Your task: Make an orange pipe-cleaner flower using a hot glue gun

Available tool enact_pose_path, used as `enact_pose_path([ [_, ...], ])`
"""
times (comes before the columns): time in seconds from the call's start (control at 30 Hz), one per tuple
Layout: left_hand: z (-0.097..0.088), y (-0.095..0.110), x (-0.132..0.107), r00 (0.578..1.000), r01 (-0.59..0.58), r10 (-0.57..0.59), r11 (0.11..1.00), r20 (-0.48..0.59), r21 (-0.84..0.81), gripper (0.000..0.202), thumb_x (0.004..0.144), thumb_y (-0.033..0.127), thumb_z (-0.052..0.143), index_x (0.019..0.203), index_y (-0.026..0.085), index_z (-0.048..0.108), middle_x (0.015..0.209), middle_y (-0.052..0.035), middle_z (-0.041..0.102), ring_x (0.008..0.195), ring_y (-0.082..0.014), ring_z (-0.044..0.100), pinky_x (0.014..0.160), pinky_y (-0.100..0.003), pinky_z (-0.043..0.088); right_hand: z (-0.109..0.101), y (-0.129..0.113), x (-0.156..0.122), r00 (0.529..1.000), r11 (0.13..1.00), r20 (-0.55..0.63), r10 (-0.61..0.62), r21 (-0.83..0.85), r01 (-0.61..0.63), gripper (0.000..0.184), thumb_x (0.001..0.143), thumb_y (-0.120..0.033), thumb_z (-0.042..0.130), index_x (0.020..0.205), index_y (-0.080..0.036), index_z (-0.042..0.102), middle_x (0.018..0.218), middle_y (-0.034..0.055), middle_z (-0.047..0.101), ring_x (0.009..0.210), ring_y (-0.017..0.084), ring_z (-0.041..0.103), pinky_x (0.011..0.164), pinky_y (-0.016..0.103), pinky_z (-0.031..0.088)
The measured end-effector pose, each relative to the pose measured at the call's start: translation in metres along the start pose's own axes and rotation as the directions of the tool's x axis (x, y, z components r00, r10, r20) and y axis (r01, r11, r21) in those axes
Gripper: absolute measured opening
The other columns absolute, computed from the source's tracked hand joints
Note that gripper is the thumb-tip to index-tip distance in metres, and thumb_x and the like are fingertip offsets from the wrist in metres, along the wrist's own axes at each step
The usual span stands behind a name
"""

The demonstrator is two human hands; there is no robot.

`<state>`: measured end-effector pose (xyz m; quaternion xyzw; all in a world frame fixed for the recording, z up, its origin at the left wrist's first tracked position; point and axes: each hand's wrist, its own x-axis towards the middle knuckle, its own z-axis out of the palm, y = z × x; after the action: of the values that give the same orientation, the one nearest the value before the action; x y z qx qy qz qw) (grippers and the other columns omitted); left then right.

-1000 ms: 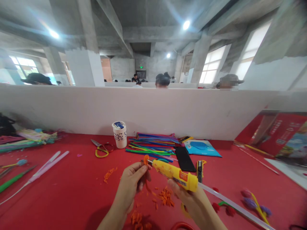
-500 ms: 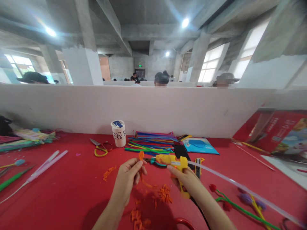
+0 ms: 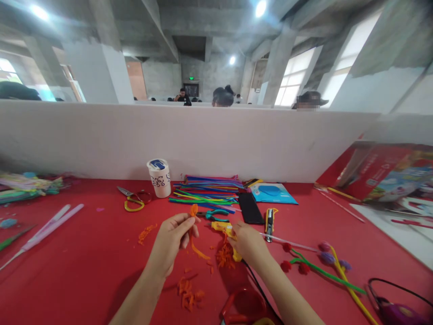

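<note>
My left hand [image 3: 170, 241] pinches an orange pipe cleaner [image 3: 194, 225], its coiled tip up near my fingertips and its tail hanging down toward the red table [image 3: 84, 266]. My right hand [image 3: 248, 241] is wrapped around a yellow glue gun [image 3: 223, 228], held low, its nozzle pointing left toward the pipe cleaner; a clear glue stick [image 3: 291, 243] sticks out behind it to the right. Orange pipe cleaner scraps [image 3: 225, 257] lie under and between my hands.
A white cup [image 3: 159, 178], scissors [image 3: 132, 201], a stack of coloured pipe cleaners [image 3: 206, 194], a black phone [image 3: 251, 208], a yellow utility knife [image 3: 269, 219] and teal pliers [image 3: 216, 214] lie behind my hands. Pipe cleaner flowers [image 3: 324, 266] lie right. A white partition [image 3: 203, 140] backs the table.
My right hand has lowered the glue gun from nose height to just above the table. My left hand kept the orange pipe cleaner and shifted slightly left. The camera tilted and turned.
</note>
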<state>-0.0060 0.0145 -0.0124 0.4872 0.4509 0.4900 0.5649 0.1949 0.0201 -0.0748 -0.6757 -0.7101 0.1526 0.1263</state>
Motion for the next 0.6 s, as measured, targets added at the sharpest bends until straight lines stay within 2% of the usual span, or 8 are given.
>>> enact_pose_path([
  [0.13,0.000,-0.002,0.000,1.000,0.003,-0.004,1.000,0.024,0.010,0.019,0.072,0.031,0.057,0.070,0.013,0.064,0.052,0.0010,0.059,0.033,-0.0036,0.031,0.036,-0.019,0.015,0.010,-0.027,-0.008,0.956,0.957,0.054,-0.288,-0.021,0.290,0.009,0.071,-0.013,0.054,0.073,-0.018,0.061,0.084,0.0035,0.061,0.082,0.016,0.053,0.071,0.024,0.036],
  [0.23,0.002,-0.001,-0.001,0.999,0.012,-0.012,1.000,0.041,0.019,0.018,0.071,0.031,0.058,0.071,0.013,0.064,0.051,0.0012,0.059,0.033,-0.0034,0.030,0.036,-0.018,0.015,0.027,-0.034,-0.009,0.923,0.924,0.089,-0.375,-0.049,0.380,0.009,0.069,-0.012,0.053,0.068,-0.016,0.061,0.077,0.0050,0.061,0.078,0.018,0.052,0.071,0.026,0.035],
  [0.33,0.004,-0.001,-0.001,0.999,0.028,-0.028,0.999,0.045,0.018,0.017,0.071,0.030,0.058,0.070,0.014,0.064,0.050,0.0016,0.059,0.033,-0.0030,0.030,0.036,-0.018,0.016,0.039,-0.034,-0.009,0.911,0.911,0.091,-0.402,-0.064,0.408,0.012,0.071,-0.012,0.049,0.070,-0.014,0.060,0.078,0.0080,0.061,0.080,0.021,0.051,0.072,0.030,0.034],
  [0.43,0.004,-0.002,-0.001,0.998,0.036,-0.037,0.999,0.042,0.023,0.017,0.071,0.031,0.058,0.069,0.015,0.064,0.050,0.0019,0.059,0.032,-0.0031,0.030,0.036,-0.018,0.016,0.043,-0.034,-0.010,0.912,0.912,0.074,-0.404,-0.038,0.408,0.012,0.069,-0.010,0.047,0.070,-0.014,0.059,0.080,0.0093,0.061,0.079,0.021,0.051,0.071,0.031,0.034],
  [0.6,0.005,-0.003,-0.002,0.997,0.056,-0.057,0.998,0.045,0.026,0.017,0.071,0.030,0.058,0.071,0.014,0.065,0.053,0.0009,0.060,0.034,-0.0034,0.031,0.037,-0.018,0.015,0.027,-0.035,-0.009,0.947,0.938,-0.020,-0.321,0.134,0.320,0.014,0.060,-0.006,0.046,0.068,-0.016,0.053,0.066,0.0019,0.057,0.061,0.014,0.050,0.056,0.023,0.033],
])
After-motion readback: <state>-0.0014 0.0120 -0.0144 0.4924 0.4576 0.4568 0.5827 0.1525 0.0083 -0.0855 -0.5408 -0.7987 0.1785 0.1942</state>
